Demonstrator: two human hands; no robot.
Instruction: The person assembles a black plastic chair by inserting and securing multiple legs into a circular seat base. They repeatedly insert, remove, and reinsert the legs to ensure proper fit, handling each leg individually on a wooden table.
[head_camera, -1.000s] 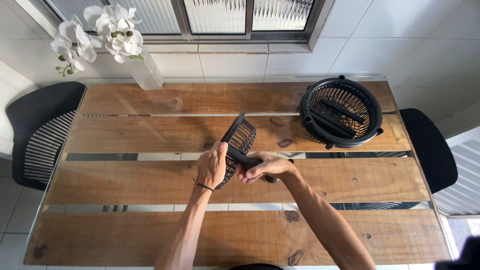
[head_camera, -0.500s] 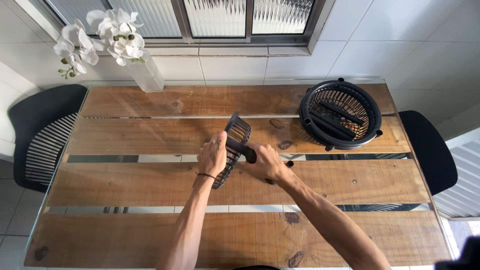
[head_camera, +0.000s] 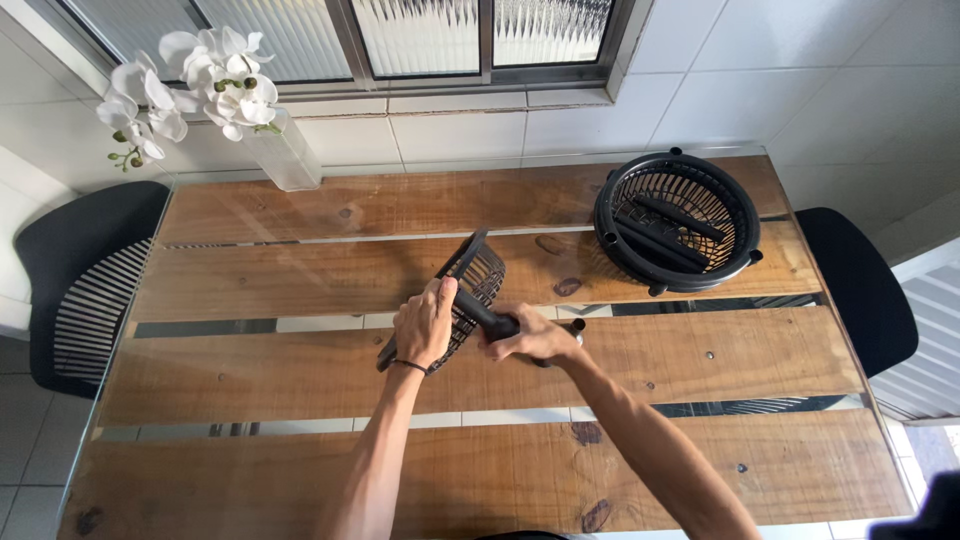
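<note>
My left hand (head_camera: 424, 323) grips the rim of a black slatted disc-shaped basket part (head_camera: 472, 283), held on edge above the middle of the wooden table (head_camera: 300, 350). My right hand (head_camera: 528, 340) is closed around a black rod-like leg (head_camera: 500, 322) that meets the underside of that part. Both hands are close together, near the table's centre. At the back right sits a round black slatted basket (head_camera: 680, 222) with loose black rods inside it.
A clear vase of white orchids (head_camera: 250, 110) stands at the back left by the window. Black chairs sit at the left end (head_camera: 85, 280) and right end (head_camera: 862, 290) of the table. White tiled wall behind.
The slatted part has been tilted and lifted slightly, then settled back toward the table centre. My right hand has shifted along the rod against it.
</note>
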